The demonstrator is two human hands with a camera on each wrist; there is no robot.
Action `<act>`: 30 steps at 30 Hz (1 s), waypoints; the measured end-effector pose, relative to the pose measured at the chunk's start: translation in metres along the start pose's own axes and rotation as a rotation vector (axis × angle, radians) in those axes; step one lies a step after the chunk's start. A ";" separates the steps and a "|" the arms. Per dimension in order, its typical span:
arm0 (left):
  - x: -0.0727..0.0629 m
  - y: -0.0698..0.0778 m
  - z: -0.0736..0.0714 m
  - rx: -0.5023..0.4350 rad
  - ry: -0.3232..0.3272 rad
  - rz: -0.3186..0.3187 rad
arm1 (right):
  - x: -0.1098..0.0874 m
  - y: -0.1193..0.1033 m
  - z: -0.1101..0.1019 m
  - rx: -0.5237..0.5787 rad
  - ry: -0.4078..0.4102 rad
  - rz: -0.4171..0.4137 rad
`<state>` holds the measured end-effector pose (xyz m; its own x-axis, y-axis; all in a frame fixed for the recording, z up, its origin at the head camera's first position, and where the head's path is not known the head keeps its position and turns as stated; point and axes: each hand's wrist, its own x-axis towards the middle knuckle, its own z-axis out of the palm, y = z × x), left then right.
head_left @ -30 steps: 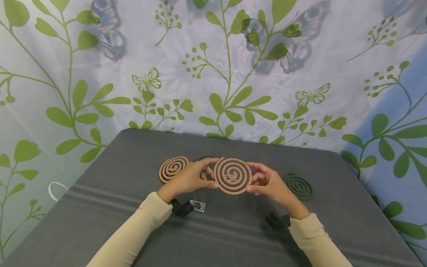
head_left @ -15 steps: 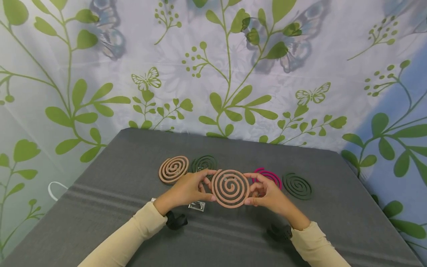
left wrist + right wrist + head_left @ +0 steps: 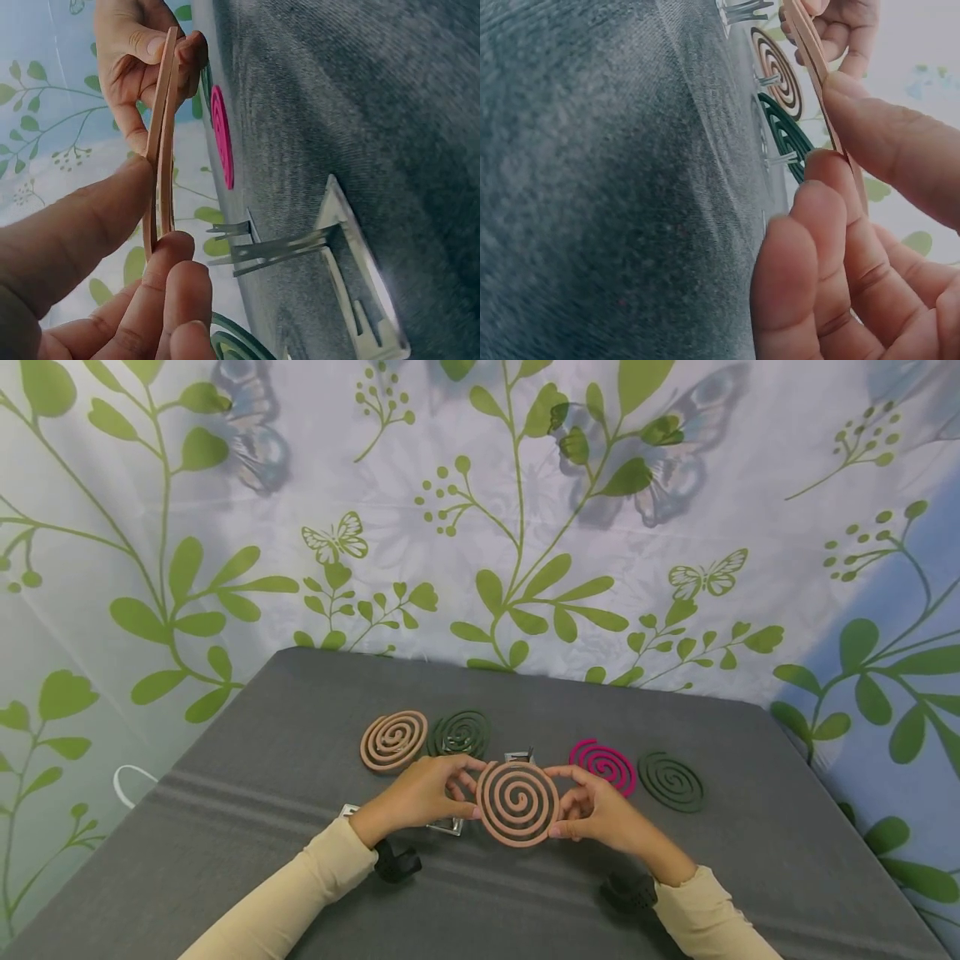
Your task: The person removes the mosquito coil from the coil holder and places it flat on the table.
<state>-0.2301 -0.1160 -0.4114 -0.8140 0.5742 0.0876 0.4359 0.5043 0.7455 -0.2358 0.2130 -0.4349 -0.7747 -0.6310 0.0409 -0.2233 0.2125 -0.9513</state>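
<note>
A tan mosquito coil point(image 3: 519, 797) is held up in front of the person, its flat spiral face towards the head camera. My left hand point(image 3: 427, 793) pinches its left edge between thumb and fingers. On the opposite edge, my right hand point(image 3: 606, 810) grips it the same way. Seen edge-on in the left wrist view, the coil point(image 3: 159, 142) shows two thin layers with a narrow gap between. Behind its upper rim stands a metal coil stand point(image 3: 520, 757). Another metal stand point(image 3: 447, 827) is partly hidden by my left hand; its upright prongs show in the left wrist view.
On the grey table point(image 3: 225, 860), a second tan coil point(image 3: 393, 739) and a green coil point(image 3: 460, 732) sit at the left, with stand prongs at their centres. A pink coil point(image 3: 603, 767) and a dark green coil point(image 3: 670, 781) lie at the right. A patterned curtain point(image 3: 420, 568) hangs behind.
Both hands have brought the tan coil down and nearer to the person, still gripping it. The pink coil, the green coil and the metal stand behind have come into clearer view.
</note>
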 end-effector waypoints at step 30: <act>0.003 -0.010 0.015 0.100 -0.080 -0.075 | 0.002 0.004 0.012 -0.077 -0.015 0.151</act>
<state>-0.2311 -0.1098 -0.4288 -0.8143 0.5801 -0.0219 0.4144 0.6074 0.6777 -0.2316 0.2038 -0.4425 -0.7940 -0.5986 -0.1063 -0.1499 0.3622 -0.9200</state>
